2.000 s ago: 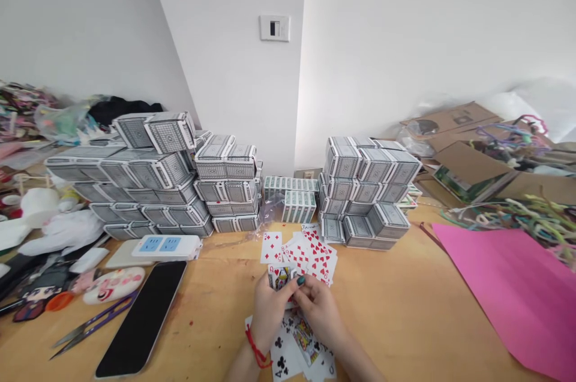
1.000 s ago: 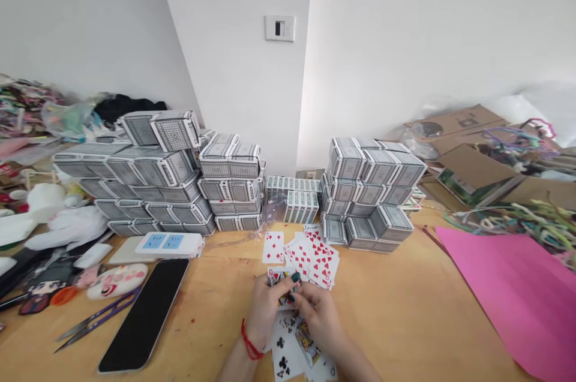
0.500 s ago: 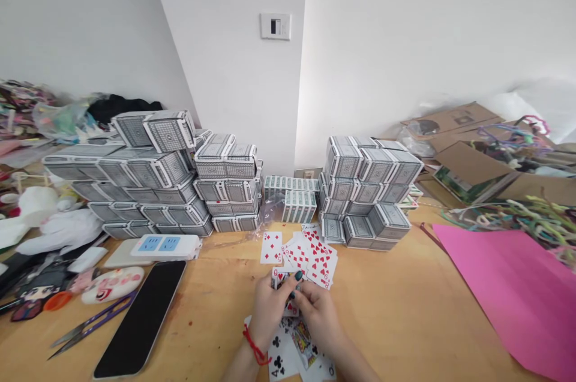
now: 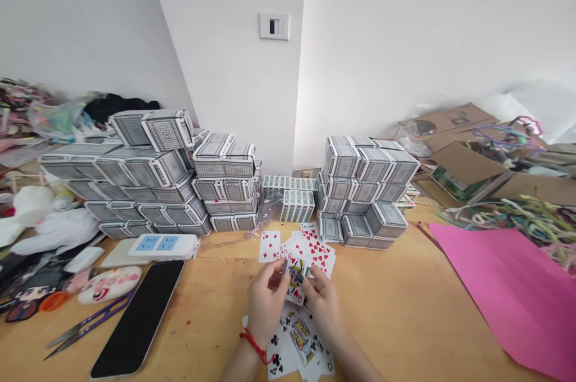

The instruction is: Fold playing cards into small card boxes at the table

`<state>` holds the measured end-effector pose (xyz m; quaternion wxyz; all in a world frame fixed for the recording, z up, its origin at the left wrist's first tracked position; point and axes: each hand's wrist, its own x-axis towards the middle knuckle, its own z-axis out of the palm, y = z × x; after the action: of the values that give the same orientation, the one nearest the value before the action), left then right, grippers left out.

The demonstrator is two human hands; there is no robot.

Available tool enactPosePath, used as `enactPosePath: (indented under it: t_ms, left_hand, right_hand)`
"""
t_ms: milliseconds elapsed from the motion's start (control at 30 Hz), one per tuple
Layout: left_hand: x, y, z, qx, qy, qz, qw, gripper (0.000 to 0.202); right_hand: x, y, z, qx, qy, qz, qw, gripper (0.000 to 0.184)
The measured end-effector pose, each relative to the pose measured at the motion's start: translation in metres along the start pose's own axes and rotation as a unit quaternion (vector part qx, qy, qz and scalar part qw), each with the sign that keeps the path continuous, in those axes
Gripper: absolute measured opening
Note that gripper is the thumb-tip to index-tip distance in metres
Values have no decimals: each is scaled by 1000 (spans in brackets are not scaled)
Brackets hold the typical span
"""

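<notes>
Head view: the left hand [image 4: 265, 295] and the right hand [image 4: 324, 301] are both gripping the queen card [image 4: 295, 287], holding it face up and slightly tilted, to the right of the phone [image 4: 137, 319]. Each grip is closing on its own side edge, presumably so the card is being steadied from both sides. Cannot tell whether a margin is being folded; the right fingers are hiding it.

Mostly red cards [image 4: 320, 250] are overlapping to the right of the phone's far end; black-suit cards [image 4: 282, 353] are lying to the right of its near end, between the forearms. The groups are probably being separated by suit colour, both within easy reach.

Grey card-backed blocks [image 4: 130, 190] are standing stacked beyond the phone, likely set back to avoid crowding the hands. Snips [image 4: 87, 325] are lying just left of the phone on the bench [image 4: 396, 310], apparently handy for the left hand.
</notes>
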<state>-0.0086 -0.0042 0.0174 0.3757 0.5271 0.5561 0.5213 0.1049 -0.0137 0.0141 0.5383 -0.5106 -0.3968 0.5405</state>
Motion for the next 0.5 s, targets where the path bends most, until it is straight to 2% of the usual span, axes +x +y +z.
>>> enactPosePath:
  t_ms: [133,233,367,500]
  left_hand:
    - [-1,3,-3,54,10,39,998,22]
    - [-1,4,-4,69,19,46,996,19]
    - [-1,8,-6,48,6,29,998,19]
    - [2,10,-7,-21,-33,-13,999,26]
  right_hand:
    - [-1,0,-1,20,-44,10,999,33]
    - [1,5,-4,-10,-45,-8,999,35]
    - [3,10,-6,-44,-24,-11,999,39]
    - [4,9,-7,-10,-29,7,1000,37]
